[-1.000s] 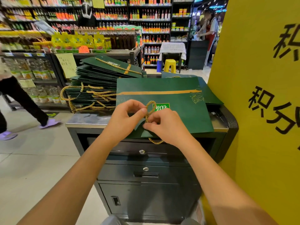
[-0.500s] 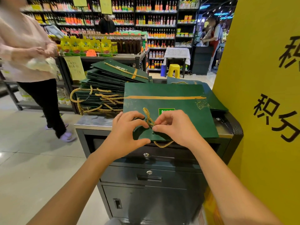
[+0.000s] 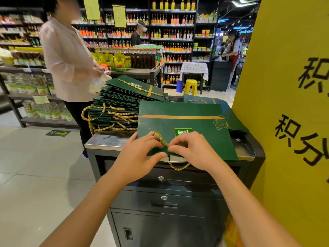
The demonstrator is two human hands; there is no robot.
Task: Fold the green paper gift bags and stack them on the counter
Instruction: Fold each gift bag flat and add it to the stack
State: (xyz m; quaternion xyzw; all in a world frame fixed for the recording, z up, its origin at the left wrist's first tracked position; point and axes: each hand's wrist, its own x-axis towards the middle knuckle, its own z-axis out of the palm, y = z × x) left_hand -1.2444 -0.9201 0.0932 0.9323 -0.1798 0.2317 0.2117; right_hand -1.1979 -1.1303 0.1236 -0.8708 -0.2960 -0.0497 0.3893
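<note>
Counter [image 3: 106, 142] w/ flat bag [image 3: 188, 125] + bag stack [image 3: 119, 102]

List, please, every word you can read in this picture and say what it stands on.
"积分", next character cut off: lower line on the yellow panel.
"积", cut by the frame edge: upper line, same panel.
The logo on the front green gift bag: too blurred.
The yellow shelf signs and floor sticker: too blurred.

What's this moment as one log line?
step: folding | left hand: grips green bag near edge | right hand: pinches rope handle | green bag: flat on counter | stack: behind-left
</note>
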